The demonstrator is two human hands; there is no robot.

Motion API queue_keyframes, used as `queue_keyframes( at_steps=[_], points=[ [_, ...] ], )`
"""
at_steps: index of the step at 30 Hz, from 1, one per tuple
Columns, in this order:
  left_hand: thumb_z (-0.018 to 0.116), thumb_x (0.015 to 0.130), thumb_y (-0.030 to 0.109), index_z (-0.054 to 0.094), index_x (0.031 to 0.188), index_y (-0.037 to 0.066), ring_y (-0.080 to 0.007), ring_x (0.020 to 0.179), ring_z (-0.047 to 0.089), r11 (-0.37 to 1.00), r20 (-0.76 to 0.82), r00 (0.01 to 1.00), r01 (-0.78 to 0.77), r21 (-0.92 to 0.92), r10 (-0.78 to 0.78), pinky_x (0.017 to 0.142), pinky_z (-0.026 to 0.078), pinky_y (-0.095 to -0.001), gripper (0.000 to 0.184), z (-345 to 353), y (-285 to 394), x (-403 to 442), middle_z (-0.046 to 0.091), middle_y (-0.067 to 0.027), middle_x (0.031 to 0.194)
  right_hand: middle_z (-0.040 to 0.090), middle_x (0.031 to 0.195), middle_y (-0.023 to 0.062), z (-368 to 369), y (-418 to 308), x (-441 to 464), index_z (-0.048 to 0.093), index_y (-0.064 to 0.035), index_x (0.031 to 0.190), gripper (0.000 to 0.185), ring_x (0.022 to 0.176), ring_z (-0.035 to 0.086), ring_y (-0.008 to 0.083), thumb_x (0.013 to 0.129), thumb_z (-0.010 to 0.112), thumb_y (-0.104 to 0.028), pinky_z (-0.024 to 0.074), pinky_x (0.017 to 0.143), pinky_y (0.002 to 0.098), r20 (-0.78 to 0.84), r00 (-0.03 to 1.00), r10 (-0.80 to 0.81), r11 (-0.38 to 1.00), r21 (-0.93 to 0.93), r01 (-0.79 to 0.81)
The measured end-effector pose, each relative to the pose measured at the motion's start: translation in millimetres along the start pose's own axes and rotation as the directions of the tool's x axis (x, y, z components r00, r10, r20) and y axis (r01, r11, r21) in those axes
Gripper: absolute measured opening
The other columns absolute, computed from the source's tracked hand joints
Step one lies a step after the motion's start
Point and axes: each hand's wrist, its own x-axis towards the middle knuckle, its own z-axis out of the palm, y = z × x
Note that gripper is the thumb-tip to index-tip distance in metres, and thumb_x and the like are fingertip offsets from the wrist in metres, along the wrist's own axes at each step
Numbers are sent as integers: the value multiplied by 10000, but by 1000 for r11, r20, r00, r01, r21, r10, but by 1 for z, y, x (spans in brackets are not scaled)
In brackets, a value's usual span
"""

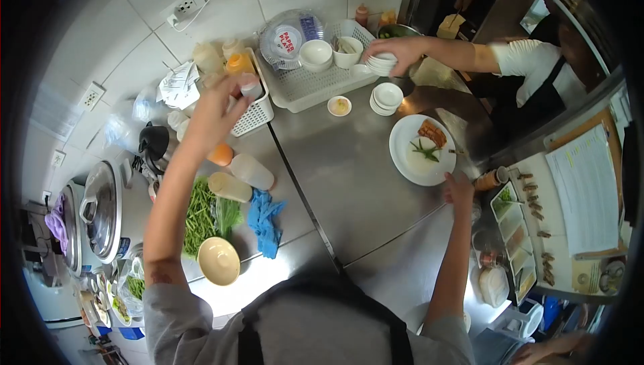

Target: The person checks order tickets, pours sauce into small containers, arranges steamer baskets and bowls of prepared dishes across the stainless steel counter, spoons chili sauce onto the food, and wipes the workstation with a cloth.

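Observation:
My left hand (221,107) reaches over the white basket (255,118), its fingers closed around a small bottle with a pale cap (250,86); the palm hides much of it. An orange-topped squeeze bottle (239,64) stands just behind. On the right, my right hand (459,189) grips the near rim of a white plate (407,157), which rests on the steel counter. The plate carries a browned piece of meat (433,133), a white mound that looks like rice (422,149) and green garnish (425,150).
A co-worker's hand (397,51) holds stacked small dishes (381,63) beside a perforated tray (302,102). Sauce dishes (386,98) stand nearby. On the left lie greens (200,214), squeeze bottles (251,171), a blue cloth (264,223) and a yellow bowl (219,261). Ingredient containers (513,231) line the right.

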Motion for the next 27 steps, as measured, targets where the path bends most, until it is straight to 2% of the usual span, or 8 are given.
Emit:
queue_keyframes(
  at_steps=[2, 6, 9, 11, 15, 21, 24, 27],
  points=[
    [608, 845, 27, 626, 1126, 46, -229, 965, 632, 997, -23, 999, -38, -72, 36, 892, 490, -343, 282, 8, 5, -36, 640, -135, 1019, 669, 809, 114, -5, -17, -18, 594, -72, 1211, 367, 708, 675, 192, 887, 657, -234, 544, 643, 319, -227, 941, -250, 929, -330, 168],
    [569, 858, 16, 588, 1189, 66, -197, 983, 625, 767, 412, 883, 420, -485, -224, 859, 505, -336, 335, 60, 28, -117, 639, -94, 1050, 662, 993, 172, 39, -80, 7, 609, -66, 1195, 514, 926, 663, 266, 779, 748, -335, 509, 815, 383, -43, 752, -657, 753, 2, 658],
    [589, 895, 81, 593, 1199, 101, -238, 964, 633, 819, 512, 852, 215, -532, 109, 832, 513, -353, 305, 124, 47, -161, 639, -99, 1058, 559, 1269, 199, 93, -155, 43, 484, -46, 1347, 828, 1201, 532, 317, 694, 784, -456, 420, 1010, 396, 39, 533, -845, 494, -324, 807],
    [611, 886, 76, 598, 1202, 102, -252, 968, 640, 814, 537, 833, 218, -538, 132, 846, 513, -354, 317, 145, 49, -184, 641, -105, 1069, 483, 1351, 225, 127, -189, 80, 411, -37, 1402, 1002, 1307, 426, 330, 611, 812, -503, 350, 1086, 386, 116, 682, -722, 564, -473, 678],
    [646, 862, 47, 601, 1213, 105, -253, 1008, 646, 749, 489, 872, 335, -572, -17, 864, 512, -343, 359, 132, 34, -195, 641, -113, 1095, 496, 1334, 226, 139, -228, 100, 451, 7, 1354, 1020, 1237, 498, 337, 542, 834, -477, 411, 1044, 386, 250, 806, -537, 626, -522, 579],
    [651, 870, 47, 583, 1234, 79, -231, 1079, 633, 565, 535, 813, 560, -607, -230, 874, 507, -332, 372, 107, 6, -195, 631, -100, 1137, 528, 1266, 212, 136, -217, 91, 492, 14, 1274, 872, 1176, 526, 371, 561, 836, -350, 445, 998, 394, 53, 687, -725, 625, -369, 688],
    [650, 880, 76, 598, 1220, 91, -232, 1062, 635, 686, 532, 843, 432, -585, -78, 860, 507, -332, 343, 82, 6, -179, 642, -96, 1098, 526, 1253, 214, 139, -204, 47, 474, 4, 1284, 862, 1161, 526, 381, 564, 837, -302, 441, 988, 426, -48, 604, -795, 591, -279, 756],
    [649, 880, 100, 642, 1170, 110, -215, 1008, 640, 713, 452, 890, 358, -603, -65, 858, 504, -339, 291, 41, -7, -152, 667, -96, 1069, 532, 1238, 193, 178, -188, -26, 461, -22, 1303, 893, 1166, 510, 363, 546, 856, -281, 434, 990, 428, 285, 574, -768, 532, -216, 819]
  ],
)
